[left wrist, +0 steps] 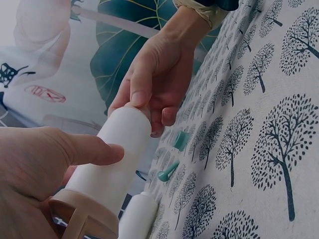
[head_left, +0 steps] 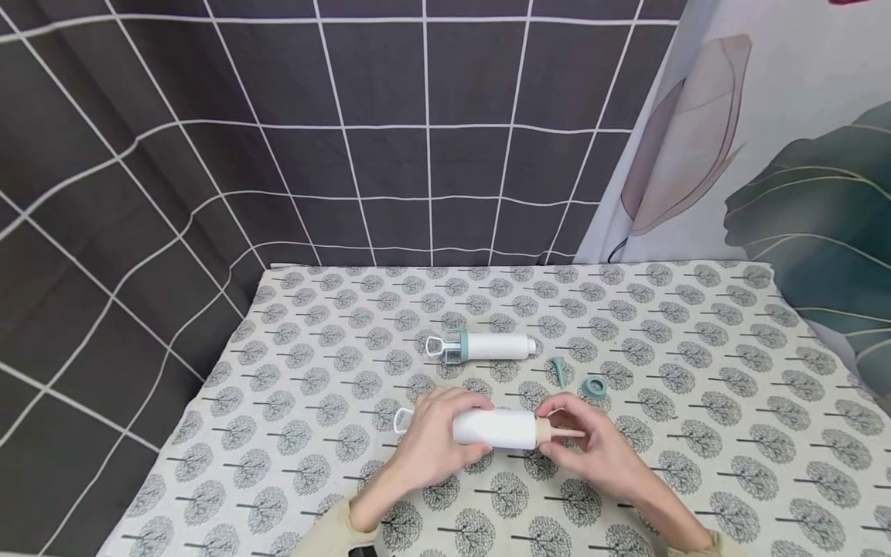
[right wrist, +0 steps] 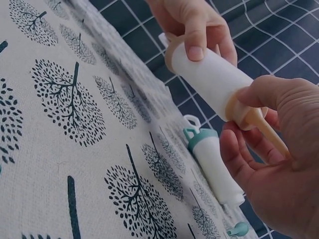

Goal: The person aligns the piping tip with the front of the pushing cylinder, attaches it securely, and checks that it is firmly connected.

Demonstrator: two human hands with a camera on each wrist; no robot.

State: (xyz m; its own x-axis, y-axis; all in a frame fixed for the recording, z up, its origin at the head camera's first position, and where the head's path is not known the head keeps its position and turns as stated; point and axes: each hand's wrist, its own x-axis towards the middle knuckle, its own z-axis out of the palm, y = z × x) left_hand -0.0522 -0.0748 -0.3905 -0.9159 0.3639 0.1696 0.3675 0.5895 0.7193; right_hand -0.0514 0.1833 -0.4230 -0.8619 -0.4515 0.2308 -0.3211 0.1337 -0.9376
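A white cylindrical bottle lies sideways between both hands, held over the cloth. My left hand grips its body near the beige collar, thumb along the side. A pale loop handle sticks out past that hand. At the other end, the thumb and fingers of my right hand pinch the beige ring cap at the bottle's mouth. From this cap a slim beige nozzle points toward the right palm.
Behind the hands lies a similar white bottle with a teal collar and loop handle. A teal nozzle and a teal ring cap lie beyond the right hand. Tree-print cloth covers the table; a dark grid curtain hangs behind.
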